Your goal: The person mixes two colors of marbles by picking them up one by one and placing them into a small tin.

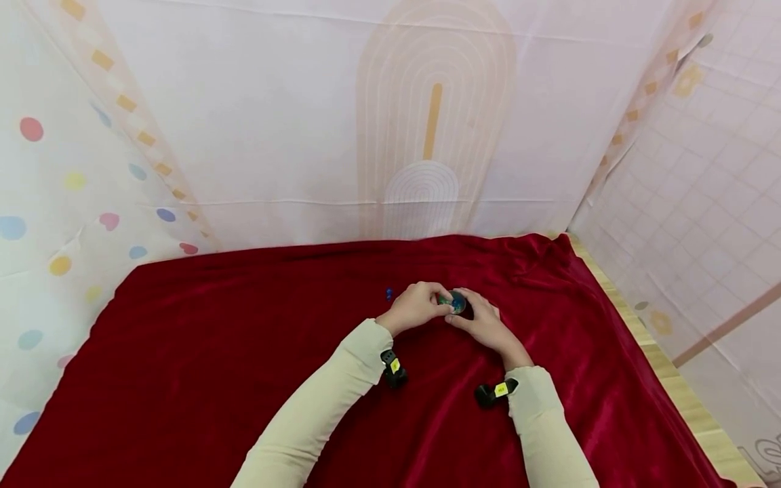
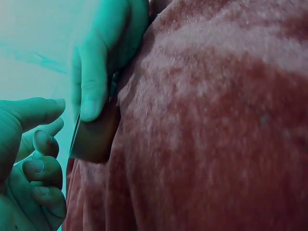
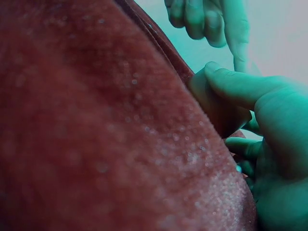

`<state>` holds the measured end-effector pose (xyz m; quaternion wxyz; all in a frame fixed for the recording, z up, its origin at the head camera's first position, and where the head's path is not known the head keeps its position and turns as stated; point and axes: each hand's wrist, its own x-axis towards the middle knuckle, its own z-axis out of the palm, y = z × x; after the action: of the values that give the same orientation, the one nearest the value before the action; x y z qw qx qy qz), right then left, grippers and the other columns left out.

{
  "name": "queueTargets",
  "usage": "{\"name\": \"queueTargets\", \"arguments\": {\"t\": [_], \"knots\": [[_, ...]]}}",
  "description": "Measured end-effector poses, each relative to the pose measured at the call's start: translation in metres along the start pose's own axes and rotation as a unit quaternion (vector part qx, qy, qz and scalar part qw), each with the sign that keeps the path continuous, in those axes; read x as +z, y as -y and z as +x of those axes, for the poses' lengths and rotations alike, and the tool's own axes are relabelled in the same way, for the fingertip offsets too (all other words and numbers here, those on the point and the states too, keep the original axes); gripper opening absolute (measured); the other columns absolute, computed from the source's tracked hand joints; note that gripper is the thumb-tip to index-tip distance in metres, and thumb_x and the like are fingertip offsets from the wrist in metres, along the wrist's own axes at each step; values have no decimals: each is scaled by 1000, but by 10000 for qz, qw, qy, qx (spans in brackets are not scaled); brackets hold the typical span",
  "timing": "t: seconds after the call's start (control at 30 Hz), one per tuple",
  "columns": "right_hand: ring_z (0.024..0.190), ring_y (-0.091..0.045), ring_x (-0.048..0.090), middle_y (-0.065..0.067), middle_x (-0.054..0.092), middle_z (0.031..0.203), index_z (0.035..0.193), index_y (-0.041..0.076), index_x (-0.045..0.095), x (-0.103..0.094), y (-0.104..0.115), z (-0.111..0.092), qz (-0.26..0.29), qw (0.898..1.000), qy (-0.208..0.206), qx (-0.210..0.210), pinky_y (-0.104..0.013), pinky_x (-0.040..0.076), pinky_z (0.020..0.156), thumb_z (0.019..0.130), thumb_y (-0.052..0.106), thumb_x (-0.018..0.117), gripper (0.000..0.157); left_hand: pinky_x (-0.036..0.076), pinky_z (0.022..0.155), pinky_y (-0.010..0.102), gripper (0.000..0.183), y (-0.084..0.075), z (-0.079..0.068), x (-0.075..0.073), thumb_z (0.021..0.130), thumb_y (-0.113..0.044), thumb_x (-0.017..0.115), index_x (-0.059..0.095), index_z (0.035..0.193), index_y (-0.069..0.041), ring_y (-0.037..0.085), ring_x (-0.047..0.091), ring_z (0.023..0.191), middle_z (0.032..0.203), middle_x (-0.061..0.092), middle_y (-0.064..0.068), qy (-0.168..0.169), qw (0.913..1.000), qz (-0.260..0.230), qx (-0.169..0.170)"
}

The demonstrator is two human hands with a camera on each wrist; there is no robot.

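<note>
A small round, low-sided container (image 1: 457, 303) with blue and green showing at its top sits on the dark red cloth. My right hand (image 1: 488, 327) grips it by the side, thumb nearest me and fingers round the far side. In the left wrist view its plain side wall (image 2: 94, 139) shows under that thumb. My left hand (image 1: 417, 306) is over the container's left part, one finger reaching to its top and the others curled. Between the left fingertips in the left wrist view (image 2: 43, 115) nothing shows. Small blue pieces (image 1: 388, 294) lie on the cloth left of the left hand.
Wrinkled red velvet cloth (image 1: 213, 352) covers the table, bunched at the far right corner. A strip of wooden tabletop (image 1: 665, 366) shows along the right edge. Printed fabric walls (image 1: 274, 135) stand behind and on both sides. Black camera bands are on both wrists.
</note>
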<state>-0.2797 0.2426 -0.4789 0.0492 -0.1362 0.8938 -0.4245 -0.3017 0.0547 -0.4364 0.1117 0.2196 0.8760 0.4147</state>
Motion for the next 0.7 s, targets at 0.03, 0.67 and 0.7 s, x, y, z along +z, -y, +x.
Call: {"name": "queueTargets", "arguments": {"t": [0.03, 0.67, 0.7], "knots": [[142, -38, 25, -17, 33, 153, 145, 7, 38, 0, 0, 0, 5, 10000, -5, 24, -61, 10, 109, 93, 29, 64, 62, 38, 53, 21, 21, 2, -1, -2, 88, -22, 69, 71, 105, -10, 10, 48, 60, 70, 59, 2, -27, 10000, -21, 25], [142, -37, 27, -16, 34, 153, 146, 9, 37, 0, 4, -3, -52, 9999, 40, 147, -59, 10, 111, 91, 30, 66, 65, 39, 53, 23, 19, 38, -23, -38, 86, -24, 71, 72, 103, -15, 12, 49, 59, 66, 55, 1, -566, 9966, 102, -581], [142, -37, 27, -16, 34, 153, 146, 9, 38, 0, 4, -3, -51, 9999, 31, 141, -59, 10, 111, 91, 30, 66, 65, 39, 53, 23, 20, 40, -24, -40, 87, -24, 71, 72, 104, -15, 12, 49, 59, 67, 55, 1, -569, 9965, 97, -605]]}}
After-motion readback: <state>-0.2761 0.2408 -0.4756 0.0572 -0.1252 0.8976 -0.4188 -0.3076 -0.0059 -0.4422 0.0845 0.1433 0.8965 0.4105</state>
